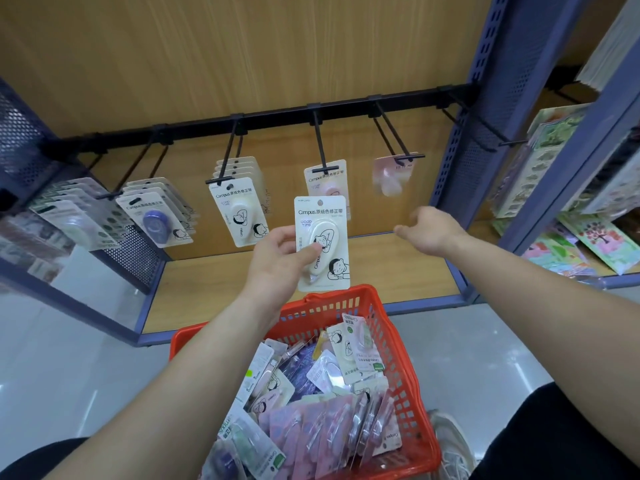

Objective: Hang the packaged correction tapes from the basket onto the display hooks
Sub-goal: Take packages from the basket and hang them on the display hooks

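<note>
In the head view, our left hand (pixel 277 261) holds a cream correction tape pack (pixel 320 216) upright, thumb on its front. The pack is above the red basket (pixel 410 375) and below the black hooks (pixel 319 140). Our right hand (pixel 431 230) is loose and holds nothing, right of the pack.

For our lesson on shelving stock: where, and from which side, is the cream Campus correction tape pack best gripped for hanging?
Probably its lower half, from the left edge, as the left hand grips the cream Campus pack now, thumb across the raised blister. The card stands upright, so the hang hole at its top is left free for a display hook.
</note>
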Available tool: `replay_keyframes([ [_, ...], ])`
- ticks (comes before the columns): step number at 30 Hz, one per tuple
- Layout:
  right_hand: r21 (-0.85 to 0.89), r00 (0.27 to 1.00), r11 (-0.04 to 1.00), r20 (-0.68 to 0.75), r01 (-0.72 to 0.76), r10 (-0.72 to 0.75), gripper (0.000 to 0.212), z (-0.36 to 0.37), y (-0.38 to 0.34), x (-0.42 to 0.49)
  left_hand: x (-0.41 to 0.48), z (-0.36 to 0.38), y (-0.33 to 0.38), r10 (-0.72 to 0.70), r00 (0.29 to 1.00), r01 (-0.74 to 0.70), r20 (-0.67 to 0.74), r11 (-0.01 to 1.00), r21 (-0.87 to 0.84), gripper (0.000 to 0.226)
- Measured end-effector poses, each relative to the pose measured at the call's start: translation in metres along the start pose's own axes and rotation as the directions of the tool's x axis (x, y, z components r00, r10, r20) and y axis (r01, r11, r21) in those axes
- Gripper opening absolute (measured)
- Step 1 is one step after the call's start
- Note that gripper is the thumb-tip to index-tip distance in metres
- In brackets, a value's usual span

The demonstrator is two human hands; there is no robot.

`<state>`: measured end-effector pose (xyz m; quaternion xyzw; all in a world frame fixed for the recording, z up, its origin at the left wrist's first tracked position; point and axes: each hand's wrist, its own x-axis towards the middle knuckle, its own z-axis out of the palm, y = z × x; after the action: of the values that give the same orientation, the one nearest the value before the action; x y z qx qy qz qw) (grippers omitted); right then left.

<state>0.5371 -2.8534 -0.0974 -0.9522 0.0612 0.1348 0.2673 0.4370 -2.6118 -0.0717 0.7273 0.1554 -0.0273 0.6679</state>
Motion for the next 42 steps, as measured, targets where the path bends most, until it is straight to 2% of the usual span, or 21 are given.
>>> replay_keyframes([
  [3, 0.079, 0.961, 0.973, 0.157, 0.217, -0.228, 0.047, 0.007, -0.023, -0.024, -0.001, -0.009, -0.003, 0.000, 1.000, 0.001, -0.011, 1.000, 0.019, 0.030],
  [5, 0.092, 0.919, 0.940, 0.199, 0.328, -0.340, 0.038, 0.016, -0.044, -0.039, 0.001, -0.019, -0.003, -0.002, 0.999, 0.003, -0.037, 1.000, 0.022, 0.029],
  [9, 0.025, 0.864, 0.883, 0.200, 0.468, -0.463, 0.030, 0.037, -0.079, -0.056, 0.013, -0.057, 0.002, -0.009, 0.991, 0.013, -0.137, 1.000, 0.027, 0.027],
  [12, -0.029, 0.834, 0.852, 0.224, 0.523, -0.504, 0.036, 0.050, -0.098, -0.056, 0.027, -0.094, 0.007, -0.026, 0.983, 0.035, -0.181, 0.998, 0.045, 0.030],
  [20, -0.118, 0.821, 0.822, 0.225, 0.558, -0.525, 0.040, 0.071, -0.121, -0.040, 0.047, -0.129, 0.004, 0.046, 0.993, -0.038, -0.105, 0.996, 0.080, 0.032],
  [27, -0.143, 0.820, 0.818, 0.249, 0.557, -0.515, 0.042, 0.085, -0.126, -0.024, 0.063, -0.131, -0.002, 0.070, 0.985, -0.066, -0.160, 0.997, 0.028, 0.036],
  [38, -0.172, 0.809, 0.800, 0.266, 0.574, -0.524, 0.040, 0.091, -0.130, -0.015, 0.062, -0.143, -0.006, 0.091, 0.983, -0.070, -0.157, 0.988, 0.136, 0.028],
  [42, -0.178, 0.804, 0.793, 0.268, 0.582, -0.531, 0.040, 0.090, -0.129, -0.014, 0.062, -0.144, -0.006, 0.089, 0.985, -0.072, -0.149, 0.990, 0.118, 0.028],
])
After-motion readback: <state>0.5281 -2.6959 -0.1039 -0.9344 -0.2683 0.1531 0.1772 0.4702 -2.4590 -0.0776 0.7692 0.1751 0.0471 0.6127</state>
